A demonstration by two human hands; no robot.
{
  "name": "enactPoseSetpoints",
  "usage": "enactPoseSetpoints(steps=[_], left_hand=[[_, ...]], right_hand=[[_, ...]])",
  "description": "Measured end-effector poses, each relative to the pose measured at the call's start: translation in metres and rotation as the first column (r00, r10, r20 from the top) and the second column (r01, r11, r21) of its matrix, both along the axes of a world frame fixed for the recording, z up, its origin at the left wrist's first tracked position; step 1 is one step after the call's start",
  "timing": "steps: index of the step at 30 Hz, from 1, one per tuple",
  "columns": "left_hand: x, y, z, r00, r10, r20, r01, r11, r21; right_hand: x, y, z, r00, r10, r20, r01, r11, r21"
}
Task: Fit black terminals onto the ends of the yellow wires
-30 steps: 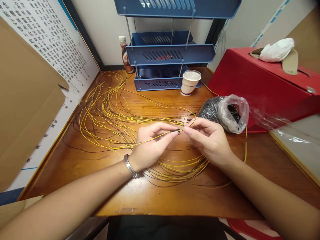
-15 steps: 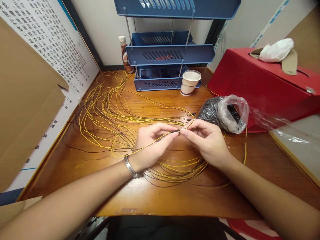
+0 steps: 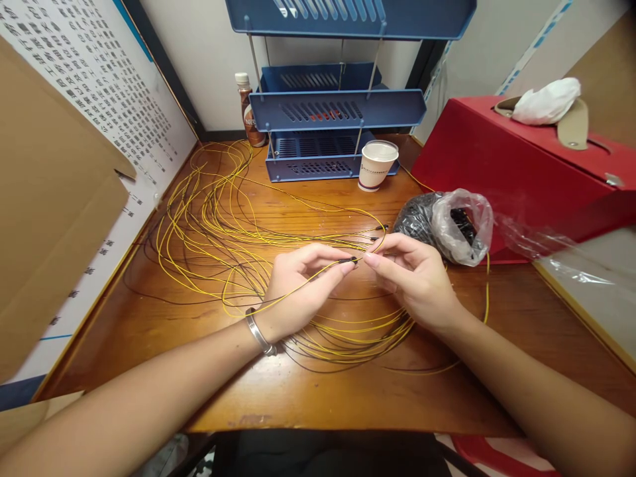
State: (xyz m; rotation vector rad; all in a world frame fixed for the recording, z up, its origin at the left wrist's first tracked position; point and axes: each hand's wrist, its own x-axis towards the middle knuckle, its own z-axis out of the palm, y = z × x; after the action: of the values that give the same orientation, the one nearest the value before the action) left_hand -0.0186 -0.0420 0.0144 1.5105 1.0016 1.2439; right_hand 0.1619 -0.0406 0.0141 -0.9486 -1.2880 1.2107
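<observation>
Between the thumb and index finger of my left hand (image 3: 308,285) is a small black connector (image 3: 352,260), its exact kind too small to make out. A yellow wire (image 3: 294,289) runs from it back over the left hand toward the wrist. My right hand (image 3: 415,275) is closed in a pinch just right of the connector, on a thin wire end (image 3: 361,257). Loose loops of yellow and dark wire (image 3: 209,218) spread over the table to the left, behind and beneath both hands. Black connector ends (image 3: 381,228) lie just beyond the right fingertips.
A clear plastic bag of small black parts (image 3: 422,215) sits behind my right hand. Further back stand a paper cup (image 3: 377,165), a blue tiered tray rack (image 3: 338,109) and a bottle (image 3: 247,109). A red box (image 3: 477,159) is at the right, cardboard (image 3: 54,218) at the left.
My right fingertips have drawn slightly to the right, away from the connector, opening a small gap. My left hand keeps its grip and has hardly moved.
</observation>
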Motion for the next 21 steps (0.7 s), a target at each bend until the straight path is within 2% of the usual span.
enactPoseSetpoints(steps=[10,21], left_hand=[[-0.0003,-0.0007,-0.0006,1.0,-0.013,-0.003,0.013,1.0,0.013],[-0.0009,-0.0008,-0.002,0.999,-0.041,-0.003,0.041,0.999,0.016]], right_hand=[[-0.0026,-0.0006,0.0038,0.999,-0.014,0.029,0.014,1.0,0.008],[-0.0058,-0.0027,-0.0003,0.998,0.029,0.059,-0.029,1.0,0.0]])
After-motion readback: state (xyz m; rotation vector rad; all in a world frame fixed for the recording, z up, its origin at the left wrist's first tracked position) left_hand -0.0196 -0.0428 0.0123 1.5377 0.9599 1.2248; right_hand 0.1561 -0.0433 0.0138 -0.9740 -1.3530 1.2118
